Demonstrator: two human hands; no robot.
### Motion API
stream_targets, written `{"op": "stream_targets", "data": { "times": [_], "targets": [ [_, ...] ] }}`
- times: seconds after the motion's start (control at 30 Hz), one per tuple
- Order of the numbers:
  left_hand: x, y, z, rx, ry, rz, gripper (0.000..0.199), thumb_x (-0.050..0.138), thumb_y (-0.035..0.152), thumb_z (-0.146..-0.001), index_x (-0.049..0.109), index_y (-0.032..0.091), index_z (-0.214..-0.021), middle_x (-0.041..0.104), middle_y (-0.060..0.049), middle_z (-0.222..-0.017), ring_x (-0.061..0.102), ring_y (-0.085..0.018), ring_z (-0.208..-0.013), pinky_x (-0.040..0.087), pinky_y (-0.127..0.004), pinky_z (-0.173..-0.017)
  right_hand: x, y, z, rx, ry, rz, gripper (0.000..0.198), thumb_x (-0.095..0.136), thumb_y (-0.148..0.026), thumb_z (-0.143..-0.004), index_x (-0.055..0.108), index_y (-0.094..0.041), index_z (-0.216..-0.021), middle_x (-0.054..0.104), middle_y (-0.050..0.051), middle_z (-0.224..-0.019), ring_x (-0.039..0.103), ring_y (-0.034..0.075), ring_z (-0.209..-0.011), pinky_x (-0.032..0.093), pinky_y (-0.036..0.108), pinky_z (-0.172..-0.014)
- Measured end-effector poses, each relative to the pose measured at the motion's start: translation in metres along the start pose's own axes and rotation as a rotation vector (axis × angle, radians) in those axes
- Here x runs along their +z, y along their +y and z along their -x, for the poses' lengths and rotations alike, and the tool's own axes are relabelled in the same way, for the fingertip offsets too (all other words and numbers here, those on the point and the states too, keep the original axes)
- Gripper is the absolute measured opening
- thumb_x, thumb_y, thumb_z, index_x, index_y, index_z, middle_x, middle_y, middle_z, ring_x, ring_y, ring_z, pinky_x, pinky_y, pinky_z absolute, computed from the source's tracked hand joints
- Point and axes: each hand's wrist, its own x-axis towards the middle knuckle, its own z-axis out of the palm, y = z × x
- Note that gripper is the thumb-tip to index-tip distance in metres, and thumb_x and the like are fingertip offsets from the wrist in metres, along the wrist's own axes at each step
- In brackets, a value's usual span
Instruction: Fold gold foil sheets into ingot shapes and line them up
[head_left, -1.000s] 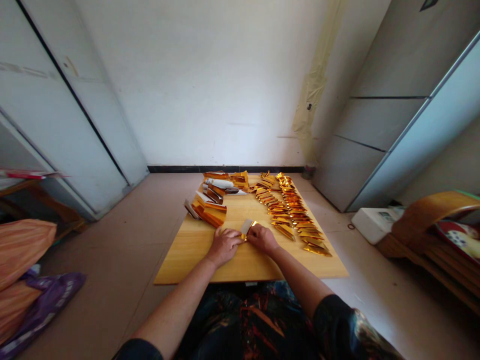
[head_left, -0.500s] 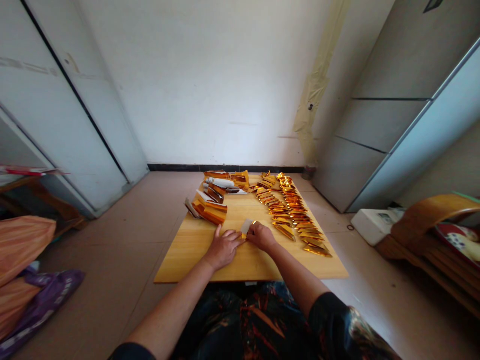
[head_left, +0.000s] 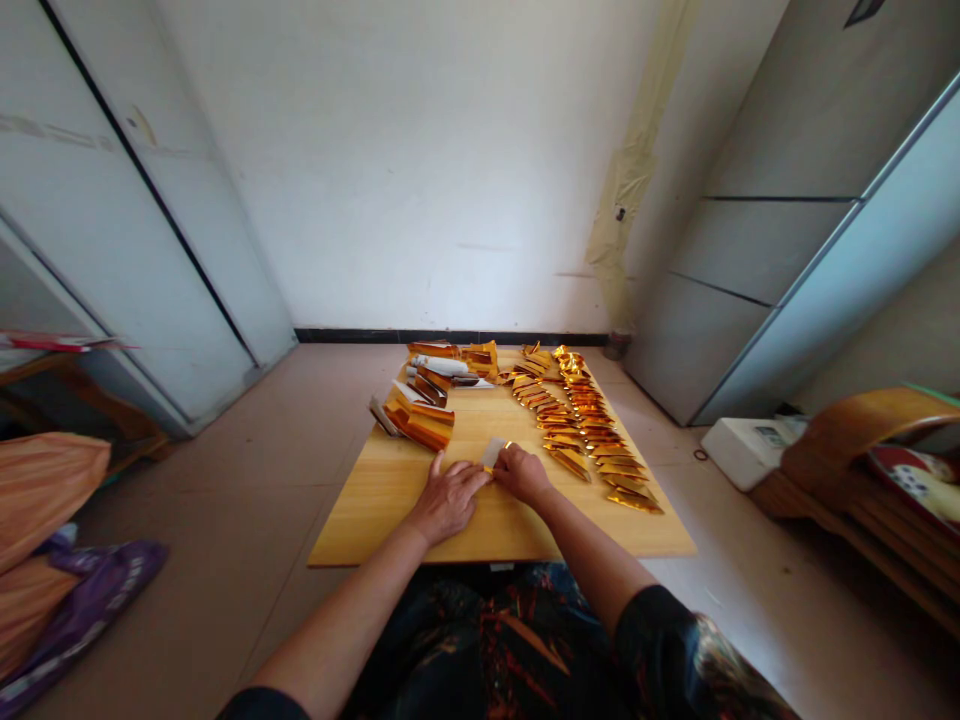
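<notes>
Sheet (head_left: 493,453) is located on the wooden tabletop (head_left: 375,525), right between the fingertips of both hands. Pale side is turned up; a gold strip shows at its near edge, another glint at the far right corner. Its right part is covered by the right hand (head_left: 523,474), its near left corner is met by the left hand's fingertips.

Left hand (head_left: 446,500): palm down, fingers extended toward the right, one digit splayed forward off the group. Fingertips are set on the gold edge; whether anything is pinched underneath can't be told. Right hand: fingers curled in, sheet's right side gripped; thumb is mostly hidden.

Forearms are angled inward in a V from the near side, hands brought almost together, both held low at the tabletop. Dark sleeves (head_left: 656,635) are seen at the elbows.

Around: loose gold sheets (head_left: 426,424) are piled ahead of the left hand. Folded gold pieces (head_left: 619,468) are lined up in two overlapping rows, right of the right hand, well clear of the sheet.
</notes>
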Motion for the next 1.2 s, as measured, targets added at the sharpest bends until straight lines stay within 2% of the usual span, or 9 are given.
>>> {"op": "stream_targets", "data": {
  "times": [0.43,0.77,0.9,1.03,1.2],
  "targets": [
    [0.002,0.001,0.001,0.034,0.035,-0.068,0.039,0.048,0.012,-0.080,0.059,0.029,-0.112,0.062,-0.003,-0.122,0.053,-0.021,-0.112,0.009,-0.061,-0.110,0.000,0.000,0.002,0.011,0.008,-0.020,0.015,0.052,-0.027,-0.086,0.064,-0.019,-0.087,0.063,0.005,-0.096,0.057,0.014,-0.078,0.033,0.022,-0.062],
    [0.003,0.005,0.001,0.004,0.057,-0.082,0.038,0.049,0.014,-0.079,0.059,0.031,-0.111,0.062,-0.002,-0.122,0.053,-0.022,-0.112,0.013,-0.059,-0.110,0.013,0.013,0.000,-0.044,0.112,-0.263,0.017,0.050,-0.011,-0.081,0.066,-0.019,-0.083,0.063,0.003,-0.092,0.056,0.012,-0.080,0.037,0.019,-0.068],
    [0.003,0.006,0.000,-0.006,0.053,-0.067,0.035,0.049,0.015,-0.080,0.060,0.029,-0.109,0.061,-0.002,-0.122,0.053,-0.022,-0.112,0.014,-0.059,-0.110,0.012,0.011,0.001,-0.014,0.113,-0.317,0.013,0.054,-0.013,-0.079,0.066,-0.018,-0.080,0.063,0.002,-0.089,0.056,0.011,-0.077,0.037,0.019,-0.067],
    [0.001,0.012,-0.004,-0.039,0.063,-0.054,0.025,0.051,0.019,-0.082,0.063,0.028,-0.102,0.063,-0.003,-0.118,0.054,-0.023,-0.110,0.015,-0.061,-0.107,0.010,0.008,0.002,0.029,0.112,-0.308,0.006,0.064,-0.020,-0.073,0.065,-0.017,-0.078,0.061,0.002,-0.087,0.053,0.011,-0.071,0.036,0.020,-0.062],
    [0.005,0.020,-0.012,-0.142,0.100,-0.046,0.009,0.055,0.027,-0.084,0.064,0.026,-0.087,0.067,-0.002,-0.107,0.055,-0.023,-0.105,0.015,-0.062,-0.105,0.010,0.013,-0.001,0.006,0.107,-0.322,0.016,0.056,-0.007,-0.074,0.066,-0.017,-0.082,0.062,0.002,-0.088,0.055,0.012,-0.077,0.038,0.020,-0.068]
  ]
}}
